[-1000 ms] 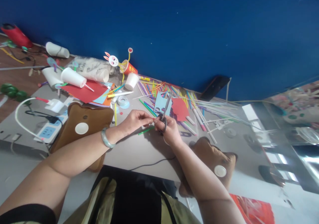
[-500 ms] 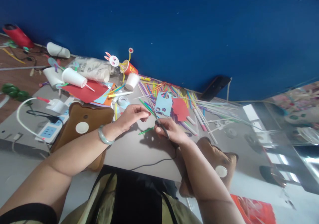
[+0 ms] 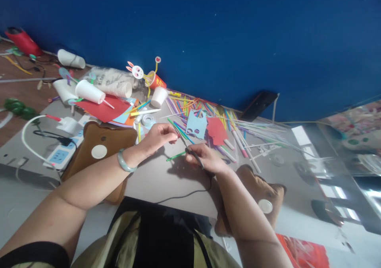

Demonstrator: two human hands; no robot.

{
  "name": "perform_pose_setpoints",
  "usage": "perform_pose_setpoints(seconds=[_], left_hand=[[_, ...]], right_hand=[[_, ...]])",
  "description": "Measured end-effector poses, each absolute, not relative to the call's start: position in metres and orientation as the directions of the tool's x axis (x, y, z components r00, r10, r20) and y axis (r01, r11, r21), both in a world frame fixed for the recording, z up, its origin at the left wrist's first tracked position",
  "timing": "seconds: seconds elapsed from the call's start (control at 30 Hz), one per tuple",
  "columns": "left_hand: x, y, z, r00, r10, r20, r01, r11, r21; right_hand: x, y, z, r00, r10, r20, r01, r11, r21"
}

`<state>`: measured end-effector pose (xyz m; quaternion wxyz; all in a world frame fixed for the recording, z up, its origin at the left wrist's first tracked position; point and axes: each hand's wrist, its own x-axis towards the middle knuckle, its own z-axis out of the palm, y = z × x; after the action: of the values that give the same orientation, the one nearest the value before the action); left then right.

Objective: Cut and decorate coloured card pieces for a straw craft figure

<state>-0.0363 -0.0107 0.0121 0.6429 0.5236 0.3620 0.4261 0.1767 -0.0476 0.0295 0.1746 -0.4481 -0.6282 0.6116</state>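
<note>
My right hand [image 3: 208, 159] is closed around a pair of scissors [image 3: 199, 160], their blades pointing up and left toward my left fingers. My left hand [image 3: 159, 138], with a pale bangle on the wrist, is closed in a pinch just left of the blades. Whatever lies between its fingertips is too small to make out. Beneath and beyond the scissors are a green straw [image 3: 175, 156], a light blue sheet of paper with holes cut in it [image 3: 196, 121] and a red paper piece [image 3: 217, 131].
Many coloured sticks and straws [image 3: 238, 141] lie along the blue wall. White paper cups [image 3: 159, 97], a rabbit-faced cup craft [image 3: 156, 80], red paper [image 3: 108, 109] and a tape roll [image 3: 147, 120] sit at left. Brown cushions [image 3: 113, 141] and a power strip [image 3: 64, 153] flank my arms.
The view has shifted slightly. Both hands stay in nearly the same place, and the scissor blades look a little closer together.
</note>
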Motion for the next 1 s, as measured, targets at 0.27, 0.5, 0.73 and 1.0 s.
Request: perform_pose_setpoints(seconds=[0.27, 0.5, 0.73, 1.0], left_hand=[[-0.0354, -0.0098, 0.0149, 0.373, 0.927, -0.035, -0.165, 0.103, 0.981], [-0.0358, -0.0104, 0.0172, 0.374, 0.926, -0.049, -0.154, 0.114, 0.981], [-0.0362, -0.0101, 0.0182, 0.372, 0.927, -0.054, -0.154, 0.119, 0.981], [-0.0361, -0.0113, 0.0198, 0.376, 0.925, -0.051, -0.149, 0.115, 0.982]], right_hand=[[0.1762, -0.0474, 0.0284, -0.543, 0.773, -0.328, 0.326, -0.166, -0.931], [0.1757, -0.0464, 0.0294, -0.555, 0.766, -0.325, 0.322, -0.163, -0.933], [0.1758, -0.0474, 0.0293, -0.555, 0.764, -0.33, 0.309, -0.179, -0.934], [0.1758, -0.0473, 0.0313, -0.569, 0.752, -0.331, 0.304, -0.182, -0.935]])
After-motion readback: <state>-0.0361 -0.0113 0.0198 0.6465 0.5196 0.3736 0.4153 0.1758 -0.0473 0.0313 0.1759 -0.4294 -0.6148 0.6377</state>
